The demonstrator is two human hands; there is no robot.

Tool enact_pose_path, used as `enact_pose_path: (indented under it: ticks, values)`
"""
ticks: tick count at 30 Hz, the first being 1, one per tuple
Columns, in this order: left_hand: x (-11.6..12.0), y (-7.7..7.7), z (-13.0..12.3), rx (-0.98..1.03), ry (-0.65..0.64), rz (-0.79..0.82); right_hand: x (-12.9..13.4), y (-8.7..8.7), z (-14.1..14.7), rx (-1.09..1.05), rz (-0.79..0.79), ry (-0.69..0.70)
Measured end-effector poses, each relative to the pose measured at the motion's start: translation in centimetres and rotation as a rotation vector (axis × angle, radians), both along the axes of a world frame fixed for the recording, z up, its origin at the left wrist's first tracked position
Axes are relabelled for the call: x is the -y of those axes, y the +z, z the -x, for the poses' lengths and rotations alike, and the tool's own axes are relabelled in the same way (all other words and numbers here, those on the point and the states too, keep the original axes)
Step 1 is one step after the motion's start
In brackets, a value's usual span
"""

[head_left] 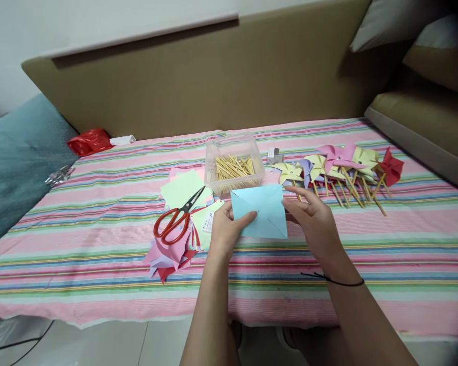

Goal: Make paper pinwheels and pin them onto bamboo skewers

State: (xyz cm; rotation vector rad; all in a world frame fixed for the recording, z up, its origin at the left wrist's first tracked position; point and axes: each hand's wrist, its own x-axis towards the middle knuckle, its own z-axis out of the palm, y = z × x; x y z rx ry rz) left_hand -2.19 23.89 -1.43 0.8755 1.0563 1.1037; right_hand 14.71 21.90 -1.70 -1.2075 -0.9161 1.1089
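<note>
A square of light blue paper (265, 223), with slits running in from its corners and a small dark dot at its middle, is held up above the striped cloth. My left hand (228, 226) grips its left side, thumb on top near the dot and fingers underneath. At the right edge, my right hand (309, 213) has thumb and fingers closed on the paper near its upper right corner. Just behind the paper stands a clear plastic box (209, 178) of thin wooden sticks (234, 166). Red-handled scissors (179, 218) lie left of my left hand on stacked paper.
Several finished paper pinwheels (341, 157) on sticks lie to the right, near a small grey box (275, 155). Green paper sheets (185, 188) and pink cut pieces (170, 251) lie left. A red plastic bag (89, 142) sits at the far left, before the sofa back (198, 86).
</note>
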Motion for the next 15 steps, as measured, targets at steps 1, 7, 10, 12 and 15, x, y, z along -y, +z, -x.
enact_pose_path:
  ticks: [1,7,10,12,15]
  values:
    - [0.0,0.0,-0.1,-0.004,-0.006,0.008,0.0,-0.1,0.1,0.013,0.015,-0.02]
    - [0.5,0.1,-0.5,-0.031,-0.047,0.026,-0.3,-0.8,0.1,0.136,-0.04,-0.168]
    - [0.6,0.2,-0.8,-0.018,-0.031,0.035,-0.4,-0.9,0.2,0.159,-0.106,-0.181]
    - [0.6,0.3,-0.9,-0.013,-0.002,0.046,-0.3,-0.8,0.3,0.163,-0.177,-0.158]
    - [0.5,0.3,-1.2,-0.022,0.029,0.053,-0.1,-0.6,0.4,0.161,-0.267,-0.08]
